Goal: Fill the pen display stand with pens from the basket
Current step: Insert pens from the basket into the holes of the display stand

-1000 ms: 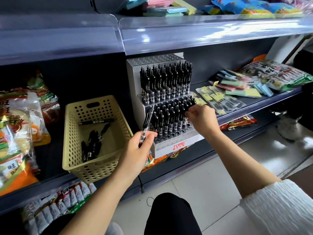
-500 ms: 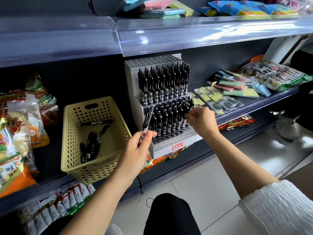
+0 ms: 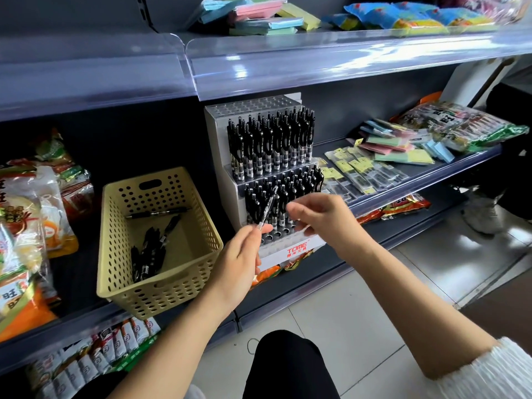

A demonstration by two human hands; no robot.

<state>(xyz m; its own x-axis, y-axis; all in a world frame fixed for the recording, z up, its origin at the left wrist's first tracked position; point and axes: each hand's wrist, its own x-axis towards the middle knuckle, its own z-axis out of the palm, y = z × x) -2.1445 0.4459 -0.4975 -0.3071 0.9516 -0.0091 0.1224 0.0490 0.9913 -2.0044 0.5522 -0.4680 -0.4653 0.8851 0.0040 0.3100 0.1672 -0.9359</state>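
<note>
A white tiered pen display stand sits on the dark shelf, its two lower tiers packed with black pens; the top tier and front row show bare holes. My left hand pinches one black pen, tip up, in front of the lower tier. My right hand hovers just right of that pen with fingers loosely bent toward it, holding nothing I can see. To the left stands a yellow perforated basket with several black pens lying inside.
Snack bags crowd the shelf left of the basket. Sticky notes and packaged refills lie right of the stand. A clear shelf lip overhangs above. Tiled floor and my dark knee are below.
My right hand has pulled back from the right end of the lower pen row and come left toward the pen in my left hand. The left hand has lifted its pen slightly.
</note>
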